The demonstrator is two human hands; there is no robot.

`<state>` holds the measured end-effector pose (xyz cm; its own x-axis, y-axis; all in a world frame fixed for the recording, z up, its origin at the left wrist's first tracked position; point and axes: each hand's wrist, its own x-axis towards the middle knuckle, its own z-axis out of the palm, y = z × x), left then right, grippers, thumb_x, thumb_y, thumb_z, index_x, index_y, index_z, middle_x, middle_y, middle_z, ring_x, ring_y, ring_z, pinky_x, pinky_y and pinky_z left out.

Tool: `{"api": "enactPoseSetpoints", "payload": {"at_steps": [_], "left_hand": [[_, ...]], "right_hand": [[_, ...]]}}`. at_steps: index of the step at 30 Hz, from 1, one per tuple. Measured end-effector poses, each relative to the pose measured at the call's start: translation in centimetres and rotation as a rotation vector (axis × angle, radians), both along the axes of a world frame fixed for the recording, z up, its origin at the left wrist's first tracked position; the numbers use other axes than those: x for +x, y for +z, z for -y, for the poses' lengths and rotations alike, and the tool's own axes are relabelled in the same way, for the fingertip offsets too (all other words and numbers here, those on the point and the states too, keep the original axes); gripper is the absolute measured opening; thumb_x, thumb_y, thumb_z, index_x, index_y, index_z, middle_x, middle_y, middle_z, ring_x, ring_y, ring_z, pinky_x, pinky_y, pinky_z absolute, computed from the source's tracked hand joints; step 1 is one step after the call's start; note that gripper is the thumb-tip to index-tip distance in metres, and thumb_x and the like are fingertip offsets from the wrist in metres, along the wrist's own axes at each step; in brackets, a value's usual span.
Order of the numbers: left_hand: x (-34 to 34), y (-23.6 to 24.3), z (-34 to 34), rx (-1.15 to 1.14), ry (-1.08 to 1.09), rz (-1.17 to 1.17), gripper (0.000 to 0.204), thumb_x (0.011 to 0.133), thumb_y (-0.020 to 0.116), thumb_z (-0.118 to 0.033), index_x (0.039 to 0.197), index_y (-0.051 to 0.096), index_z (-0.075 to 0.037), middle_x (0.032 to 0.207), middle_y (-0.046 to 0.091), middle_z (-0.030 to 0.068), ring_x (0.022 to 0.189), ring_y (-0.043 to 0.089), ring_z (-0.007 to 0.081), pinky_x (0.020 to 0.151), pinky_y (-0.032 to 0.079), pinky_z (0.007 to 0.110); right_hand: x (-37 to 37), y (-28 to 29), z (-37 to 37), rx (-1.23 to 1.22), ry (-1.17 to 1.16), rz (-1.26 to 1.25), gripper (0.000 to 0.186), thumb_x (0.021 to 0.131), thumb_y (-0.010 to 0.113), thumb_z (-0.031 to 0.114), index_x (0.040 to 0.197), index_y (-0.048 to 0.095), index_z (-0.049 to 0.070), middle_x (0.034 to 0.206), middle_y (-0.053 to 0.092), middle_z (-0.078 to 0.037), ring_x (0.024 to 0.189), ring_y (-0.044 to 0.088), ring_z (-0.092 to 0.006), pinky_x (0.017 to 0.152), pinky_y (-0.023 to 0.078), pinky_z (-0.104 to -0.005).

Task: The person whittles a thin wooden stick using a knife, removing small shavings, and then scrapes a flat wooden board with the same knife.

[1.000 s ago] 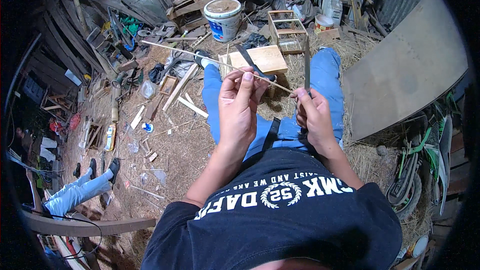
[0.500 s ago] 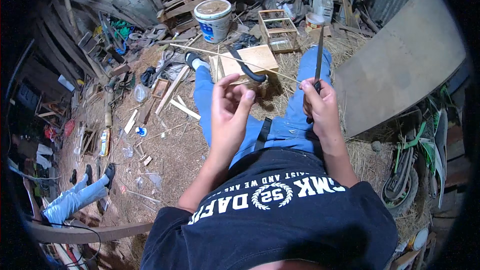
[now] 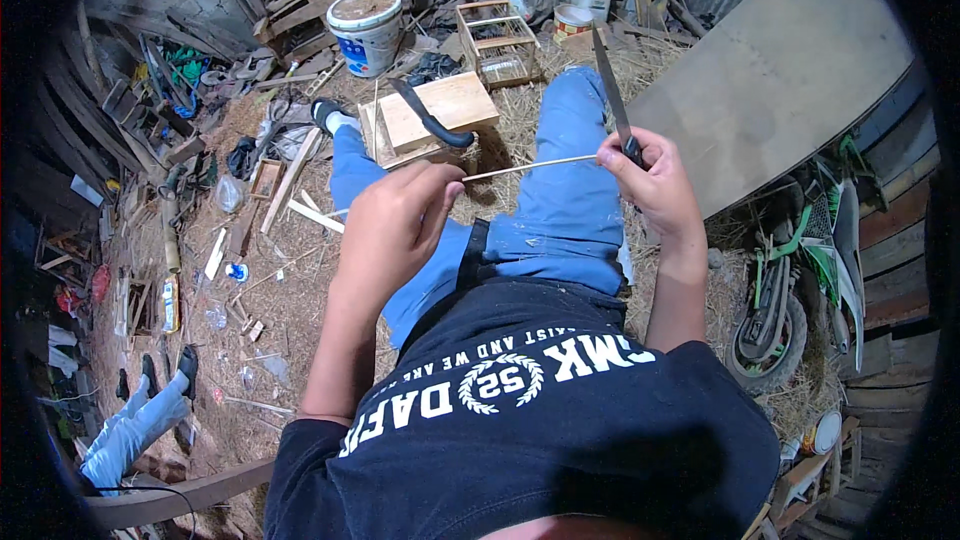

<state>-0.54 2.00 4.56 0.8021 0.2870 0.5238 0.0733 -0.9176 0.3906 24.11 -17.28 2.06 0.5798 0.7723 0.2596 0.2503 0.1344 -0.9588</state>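
Note:
A thin wooden stick (image 3: 530,167) spans the gap between my two hands, above my thighs. My left hand (image 3: 395,210) is closed over its left end, with the fingertips partly hidden behind the back of the hand. My right hand (image 3: 652,180) grips a dark-handled knife (image 3: 611,88), blade pointing up and away from me, and pinches the stick's right end between thumb and finger. Beyond the left hand, a tool with a curved black handle (image 3: 437,127) lies across a pale wooden block (image 3: 445,108) between my legs.
A paint bucket (image 3: 365,32) and a small wooden frame (image 3: 498,45) stand farther off. A large flat board (image 3: 770,90) leans at the right, near a green and white motorbike (image 3: 800,280). Wood scraps litter the left floor; another person's legs (image 3: 145,430) show at lower left.
My left hand has gone from spread fingers beside the stick to closing on it. The stick's far left stretch no longer shows past that hand. The whole view has shifted slightly.

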Motion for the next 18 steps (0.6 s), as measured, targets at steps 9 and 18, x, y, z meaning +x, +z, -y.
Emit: {"api": "enactPoseSetpoints", "payload": {"at_steps": [9, 18], "left_hand": [[0.3, -0.1, 1.6, -0.185, -0.010, -0.038, 0.010, 0.098, 0.065, -0.010, 0.101, 0.069, -0.001, 0.078, 0.067, 0.0165, 0.064, 0.065, 0.0283, 0.060, 0.050, 0.037], [0.6, -1.3, 1.8, -0.402, 0.010, -0.016, 0.013, 0.101, 0.063, -0.009, 0.099, 0.067, 0.003, 0.072, 0.064, 0.0084, 0.062, 0.058, 0.0114, 0.057, 0.046, 0.029]], "right_hand": [[0.9, 0.1, 0.1, 0.013, -0.008, -0.023, 0.013, 0.098, 0.071, 0.016, 0.096, 0.066, 0.003, 0.063, 0.048, 0.009, 0.048, 0.036, 0.0003, 0.044, 0.024, -0.0210], [-0.5, 0.9, -0.5, 0.109, -0.122, -0.062, 0.014, 0.100, 0.068, 0.015, 0.107, 0.065, 0.004, 0.069, 0.049, 0.011, 0.054, 0.037, 0.0017, 0.047, 0.025, -0.0201]]}}
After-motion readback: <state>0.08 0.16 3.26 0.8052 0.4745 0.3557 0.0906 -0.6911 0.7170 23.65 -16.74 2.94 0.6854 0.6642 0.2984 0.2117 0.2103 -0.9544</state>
